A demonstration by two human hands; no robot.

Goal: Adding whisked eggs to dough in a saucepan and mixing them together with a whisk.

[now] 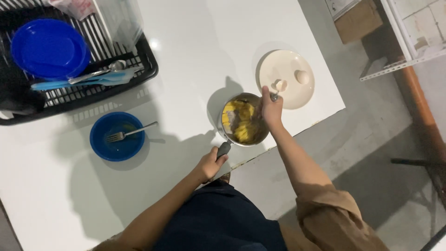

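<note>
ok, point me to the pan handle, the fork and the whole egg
pan handle (223, 149), head view, dark grip just above the left hand.
fork (132, 133), head view, mid-shaft over the blue bowl.
whole egg (302, 76), head view, centre of the shell.

A brown cardboard box (357, 19) stands on the grey floor (371, 116) beyond the far right corner of the white table (195, 56). At the top left, a clear plastic bag (74, 7) with red print lies at the far edge of the black dish rack (139, 69).

Left hand (210, 165) on pan (244, 122) handle, right hand (271, 108) with utensil over yellow food (245, 125).
</note>
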